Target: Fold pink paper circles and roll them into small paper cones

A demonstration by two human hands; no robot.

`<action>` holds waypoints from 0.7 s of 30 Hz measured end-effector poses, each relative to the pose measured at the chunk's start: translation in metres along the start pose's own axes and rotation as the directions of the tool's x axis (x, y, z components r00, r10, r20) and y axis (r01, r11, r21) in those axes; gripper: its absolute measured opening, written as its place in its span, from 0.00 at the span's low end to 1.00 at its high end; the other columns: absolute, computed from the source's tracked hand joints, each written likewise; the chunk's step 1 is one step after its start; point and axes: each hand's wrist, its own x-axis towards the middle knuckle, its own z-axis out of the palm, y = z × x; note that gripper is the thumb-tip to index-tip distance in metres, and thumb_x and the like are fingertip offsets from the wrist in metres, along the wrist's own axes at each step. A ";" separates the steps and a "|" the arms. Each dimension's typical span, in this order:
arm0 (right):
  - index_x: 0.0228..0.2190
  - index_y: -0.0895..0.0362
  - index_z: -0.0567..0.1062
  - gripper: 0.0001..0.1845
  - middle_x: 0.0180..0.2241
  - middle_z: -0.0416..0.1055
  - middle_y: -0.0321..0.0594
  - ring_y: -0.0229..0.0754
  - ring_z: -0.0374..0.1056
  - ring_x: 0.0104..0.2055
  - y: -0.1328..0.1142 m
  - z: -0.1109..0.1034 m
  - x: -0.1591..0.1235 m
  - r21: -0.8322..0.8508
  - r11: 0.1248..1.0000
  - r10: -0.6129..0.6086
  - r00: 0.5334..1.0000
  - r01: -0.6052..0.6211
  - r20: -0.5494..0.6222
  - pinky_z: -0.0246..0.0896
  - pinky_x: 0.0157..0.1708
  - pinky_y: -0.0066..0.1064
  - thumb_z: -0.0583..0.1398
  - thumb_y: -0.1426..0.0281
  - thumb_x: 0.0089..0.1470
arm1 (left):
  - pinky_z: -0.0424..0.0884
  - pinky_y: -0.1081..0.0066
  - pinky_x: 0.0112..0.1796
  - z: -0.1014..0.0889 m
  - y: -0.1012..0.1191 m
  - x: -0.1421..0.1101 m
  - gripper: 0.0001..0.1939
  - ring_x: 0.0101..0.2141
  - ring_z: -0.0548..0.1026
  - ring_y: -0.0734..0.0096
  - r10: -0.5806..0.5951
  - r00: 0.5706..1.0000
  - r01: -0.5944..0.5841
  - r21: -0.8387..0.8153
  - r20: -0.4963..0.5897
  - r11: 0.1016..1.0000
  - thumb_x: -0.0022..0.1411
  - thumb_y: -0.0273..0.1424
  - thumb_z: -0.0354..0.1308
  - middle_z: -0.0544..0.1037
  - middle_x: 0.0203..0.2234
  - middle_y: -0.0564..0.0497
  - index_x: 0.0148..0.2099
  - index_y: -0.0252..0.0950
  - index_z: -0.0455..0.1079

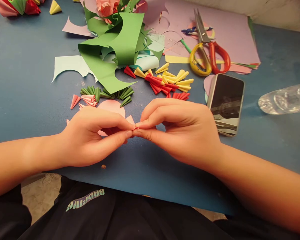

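My left hand [90,135] and my right hand [181,131] meet fingertip to fingertip above the front of the blue table. Both pinch a small piece of pink paper [130,120], rolled at its near edge and mostly hidden by the fingers. Under my left hand lies a pink paper circle [112,107], partly covered. Behind it are small pink paper cones [75,101] and several dark green paper cones [126,94]. Yellow paper cones [181,76] and red paper cones [156,81] lie in a loose heap beyond my right hand.
Green paper scraps [128,40] pile up at the back centre. Scissors [203,45] with yellow and red handles rest on pink sheets [230,26]. A phone [226,103] lies right of my right hand, a clear plastic bottle [285,99] beyond it. The blue table's [145,176] near edge borders my lap.
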 end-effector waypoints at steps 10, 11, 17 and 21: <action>0.26 0.53 0.81 0.09 0.28 0.79 0.35 0.38 0.73 0.28 0.005 -0.002 0.001 -0.026 1.000 0.003 1.000 -0.002 0.029 0.69 0.27 0.32 0.73 0.72 0.55 | 0.75 0.77 0.27 0.000 0.000 0.000 0.06 0.27 0.81 0.72 -0.087 0.995 0.088 -0.029 0.048 0.996 0.68 0.28 0.63 0.87 0.30 0.50 0.40 0.35 0.83; 0.26 0.53 0.81 0.09 0.28 0.79 0.35 0.38 0.73 0.28 0.005 -0.002 0.002 -0.033 0.999 0.003 0.999 -0.002 0.032 0.69 0.27 0.32 0.73 0.70 0.56 | 0.75 0.77 0.27 0.000 0.000 0.000 0.07 0.27 0.81 0.72 -0.097 0.994 0.099 -0.031 0.058 0.995 0.68 0.28 0.63 0.87 0.30 0.50 0.39 0.35 0.83; 0.28 0.54 0.81 0.07 0.29 0.79 0.36 0.37 0.74 0.30 0.001 -0.001 0.002 -0.125 0.992 0.007 0.998 0.001 0.058 0.69 0.28 0.31 0.72 0.71 0.58 | 0.75 0.79 0.27 -0.002 0.004 0.002 0.08 0.27 0.81 0.73 -0.193 0.976 0.196 -0.018 0.095 0.980 0.68 0.27 0.62 0.86 0.29 0.52 0.39 0.35 0.83; 0.31 0.54 0.82 0.06 0.31 0.81 0.36 0.38 0.76 0.32 0.002 -0.002 0.002 -0.182 0.981 -0.050 0.997 0.060 0.060 0.70 0.29 0.29 0.71 0.75 0.58 | 0.76 0.79 0.29 -0.002 0.003 0.001 0.08 0.28 0.81 0.74 -0.201 0.975 0.204 -0.031 0.093 0.978 0.68 0.27 0.62 0.86 0.29 0.52 0.39 0.34 0.83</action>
